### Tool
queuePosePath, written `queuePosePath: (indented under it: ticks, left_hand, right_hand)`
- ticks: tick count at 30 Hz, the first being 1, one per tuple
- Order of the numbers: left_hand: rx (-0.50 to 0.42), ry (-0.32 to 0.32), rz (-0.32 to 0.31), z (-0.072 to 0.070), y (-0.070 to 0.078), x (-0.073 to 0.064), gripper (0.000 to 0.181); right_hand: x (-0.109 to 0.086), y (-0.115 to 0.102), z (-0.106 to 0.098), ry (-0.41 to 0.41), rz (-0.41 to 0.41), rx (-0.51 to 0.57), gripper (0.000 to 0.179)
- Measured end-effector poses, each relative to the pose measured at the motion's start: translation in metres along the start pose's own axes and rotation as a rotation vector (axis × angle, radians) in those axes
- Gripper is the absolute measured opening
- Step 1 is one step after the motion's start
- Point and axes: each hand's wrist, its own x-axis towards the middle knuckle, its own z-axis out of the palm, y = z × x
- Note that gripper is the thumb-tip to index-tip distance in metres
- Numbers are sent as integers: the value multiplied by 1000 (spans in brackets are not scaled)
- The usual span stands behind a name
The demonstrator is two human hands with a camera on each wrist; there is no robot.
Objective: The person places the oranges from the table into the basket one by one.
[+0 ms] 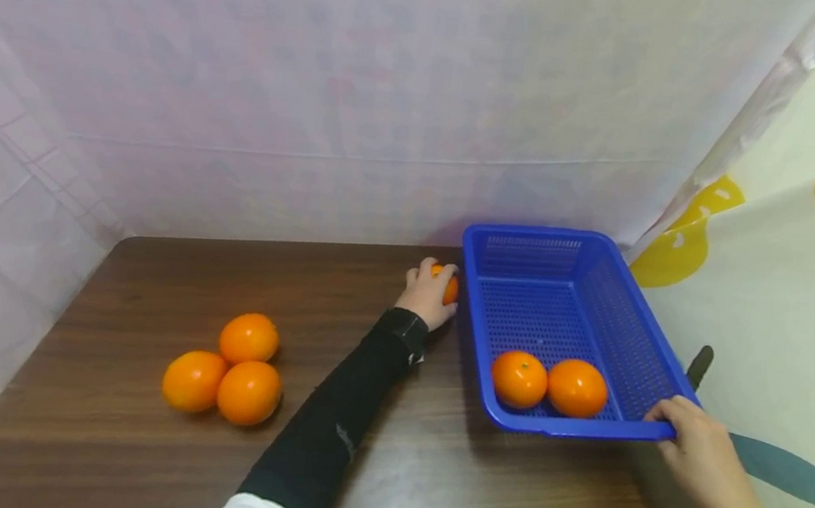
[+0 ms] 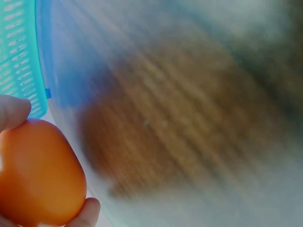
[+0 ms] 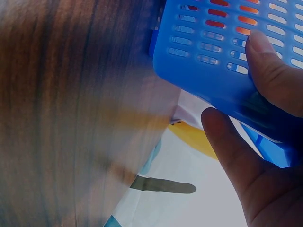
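My left hand (image 1: pixel 428 294) grips an orange (image 1: pixel 451 290) near the back edge of the table, just left of the blue basket (image 1: pixel 476 341). In the left wrist view, thumb and fingertips curve around this smooth orange (image 2: pixel 42 172). At the basket's near right corner, my right hand (image 1: pixel 703 455) holds the rim. The right wrist view has the right thumb (image 3: pixel 272 71) on the slotted side of the basket (image 3: pixel 189 59), with a finger at its edge. Inside the basket, two oranges lie side by side at the near end, a left one (image 1: pixel 518 379) and a right one (image 1: pixel 577 388).
Three more oranges sit grouped on the left of the brown wooden table (image 1: pixel 340 313): a back one (image 1: pixel 249 338), a left one (image 1: pixel 193 380) and a front one (image 1: pixel 249 393). Pale cloth (image 1: pixel 320 93) hangs behind, and patterned cloth (image 1: pixel 782 347) hangs on the right.
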Motion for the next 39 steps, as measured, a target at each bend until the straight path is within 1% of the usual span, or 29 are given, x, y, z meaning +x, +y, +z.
queuePosePath:
  ticks: [6, 11, 14, 19, 24, 31, 39]
  left_hand:
    - [0, 8, 38, -6, 2, -3, 64]
    - [32, 50, 76, -6, 0, -4, 64]
    - [43, 63, 94, -10, 0, -6, 62]
    - [29, 56, 106, -20, 4, -13, 61]
    - [46, 52, 108, -27, 5, -18, 60]
    - [72, 59, 124, -35, 7, -24, 60]
    - [73, 74, 143, -46, 12, -31, 58]
  right_hand:
    - [0, 0, -2, -2, 3, -2, 30]
    - [2, 0, -3, -8, 1, 0, 29]
    - [3, 0, -4, -10, 1, 3, 29]
    - [4, 0, -4, -8, -2, 3, 27]
    - [4, 1, -4, -7, -7, 3, 28]
    - [4, 1, -3, -30, 0, 9, 27]
    - [3, -1, -3, -56, 14, 22, 26]
